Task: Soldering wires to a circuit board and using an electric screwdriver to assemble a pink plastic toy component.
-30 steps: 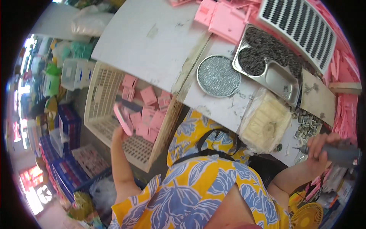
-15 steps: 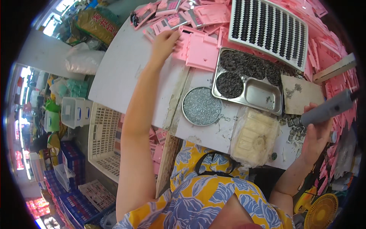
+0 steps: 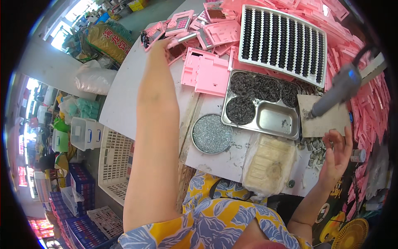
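Observation:
At the far left of the table, my left hand is closed at the edge of a tilted pink plastic casing; its fingertips are partly hidden. Around it lie more pink casings, some with keypads, such as one casing. Two flat pink panels sit just to its right. My right hand is raised over the right table edge, fingers apart and holding nothing. Above it, apart from the fingers, a grey electric screwdriver hangs tilted, its tip over a flat beige board.
A steel tray holds dark small parts; a round dish holds silvery ones. A white rack carries rows of black pieces. Near the front edge lies a wrapped yellowish block. Pink parts pile up at right; a plastic basket stands at left.
My left hand has moved from the flat pink panels to the casings farther left. My right hand has let go of the screwdriver, which now hangs higher up.

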Action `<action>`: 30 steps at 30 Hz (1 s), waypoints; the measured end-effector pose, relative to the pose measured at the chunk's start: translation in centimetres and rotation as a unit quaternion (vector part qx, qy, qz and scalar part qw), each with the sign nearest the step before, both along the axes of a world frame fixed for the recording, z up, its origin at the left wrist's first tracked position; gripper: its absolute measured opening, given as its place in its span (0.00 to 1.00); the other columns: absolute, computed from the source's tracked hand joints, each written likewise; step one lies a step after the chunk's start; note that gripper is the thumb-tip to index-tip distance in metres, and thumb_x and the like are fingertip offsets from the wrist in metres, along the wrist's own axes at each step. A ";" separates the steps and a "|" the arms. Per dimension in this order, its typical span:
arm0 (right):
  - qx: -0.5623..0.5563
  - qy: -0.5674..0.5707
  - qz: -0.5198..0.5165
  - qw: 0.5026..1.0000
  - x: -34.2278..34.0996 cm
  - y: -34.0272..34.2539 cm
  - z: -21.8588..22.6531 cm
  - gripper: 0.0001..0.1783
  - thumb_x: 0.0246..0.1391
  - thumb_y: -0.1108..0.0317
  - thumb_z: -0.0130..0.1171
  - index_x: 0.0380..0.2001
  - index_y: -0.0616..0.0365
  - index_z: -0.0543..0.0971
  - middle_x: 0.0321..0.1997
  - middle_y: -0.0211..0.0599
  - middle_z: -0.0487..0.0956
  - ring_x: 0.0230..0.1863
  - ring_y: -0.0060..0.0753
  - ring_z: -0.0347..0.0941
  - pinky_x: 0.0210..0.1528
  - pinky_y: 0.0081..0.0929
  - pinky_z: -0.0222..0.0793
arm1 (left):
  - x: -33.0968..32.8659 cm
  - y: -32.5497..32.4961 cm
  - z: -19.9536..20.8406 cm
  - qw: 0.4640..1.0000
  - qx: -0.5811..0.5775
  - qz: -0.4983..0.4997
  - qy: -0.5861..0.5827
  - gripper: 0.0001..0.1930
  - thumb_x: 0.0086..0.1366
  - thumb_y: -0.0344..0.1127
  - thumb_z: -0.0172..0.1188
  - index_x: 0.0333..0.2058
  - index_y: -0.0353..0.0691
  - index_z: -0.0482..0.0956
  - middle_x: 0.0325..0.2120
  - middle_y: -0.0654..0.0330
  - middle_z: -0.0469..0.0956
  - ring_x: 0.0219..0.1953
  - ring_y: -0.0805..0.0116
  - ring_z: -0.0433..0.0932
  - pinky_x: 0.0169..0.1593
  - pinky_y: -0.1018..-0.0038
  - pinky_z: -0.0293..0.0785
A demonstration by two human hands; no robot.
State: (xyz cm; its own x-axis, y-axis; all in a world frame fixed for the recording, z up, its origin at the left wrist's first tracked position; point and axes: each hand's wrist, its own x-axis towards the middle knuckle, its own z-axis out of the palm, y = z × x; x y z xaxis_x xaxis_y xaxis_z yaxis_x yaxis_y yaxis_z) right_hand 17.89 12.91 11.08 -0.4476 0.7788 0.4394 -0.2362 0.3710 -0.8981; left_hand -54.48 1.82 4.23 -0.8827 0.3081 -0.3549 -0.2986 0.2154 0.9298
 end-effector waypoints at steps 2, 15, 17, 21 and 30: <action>-0.012 0.008 0.028 1.000 -0.9 -1.0 -0.8 0.39 0.57 0.70 0.65 0.69 0.66 0.61 0.56 0.44 0.76 0.59 0.36 0.73 0.65 0.38 0.67 | -0.7 -1.2 1.7 0.992 0.111 0.042 -0.051 0.13 0.61 0.34 0.70 0.41 0.35 0.82 0.30 0.60 0.79 0.27 0.73 0.78 0.21 0.77 0.71; -0.582 0.119 0.389 0.704 -10.0 -5.2 -7.2 0.44 0.67 0.29 0.37 0.66 0.57 0.70 0.57 0.47 0.80 0.50 0.43 0.80 0.51 0.45 0.78 | 41.2 -10.8 7.3 0.713 0.213 -0.298 0.598 0.21 0.52 0.20 0.67 0.47 0.37 0.81 0.37 0.59 0.75 0.40 0.64 0.71 0.44 0.69 0.71; -0.709 0.183 0.293 0.615 -9.0 -5.6 -8.5 0.42 0.67 0.30 0.41 0.65 0.56 0.71 0.58 0.42 0.79 0.53 0.43 0.80 0.56 0.47 0.76 | 43.5 -11.8 5.2 0.674 0.250 -0.407 0.564 0.22 0.49 0.17 0.63 0.46 0.35 0.81 0.41 0.56 0.74 0.40 0.59 0.71 0.46 0.65 0.70; -0.561 0.243 0.342 0.713 -4.2 -5.4 -9.2 0.39 0.63 0.38 0.54 0.63 0.60 0.72 0.61 0.46 0.77 0.59 0.43 0.76 0.62 0.44 0.73 | 45.6 -11.2 1.4 0.731 0.269 -0.347 0.522 0.27 0.52 0.14 0.55 0.54 0.34 0.75 0.54 0.50 0.69 0.51 0.57 0.71 0.51 0.64 0.73; -0.293 0.070 0.168 0.939 2.4 -7.9 -9.9 0.38 0.47 0.52 0.75 0.53 0.60 0.66 0.66 0.51 0.71 0.65 0.39 0.70 0.67 0.40 0.65 | 54.6 -11.1 -2.5 0.874 0.183 -0.402 0.204 0.40 0.54 0.24 0.66 0.66 0.40 0.61 0.68 0.46 0.50 0.71 0.47 0.55 0.66 0.55 0.68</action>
State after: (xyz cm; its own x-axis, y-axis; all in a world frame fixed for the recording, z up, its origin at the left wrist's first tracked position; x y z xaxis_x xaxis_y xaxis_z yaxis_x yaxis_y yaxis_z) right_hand 20.28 5.00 1.13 -0.6809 0.7304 0.0533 -0.3827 -0.2929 -0.8762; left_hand 0.11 -9.25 1.72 -0.3579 0.9141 0.1903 0.1843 -0.1307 0.9741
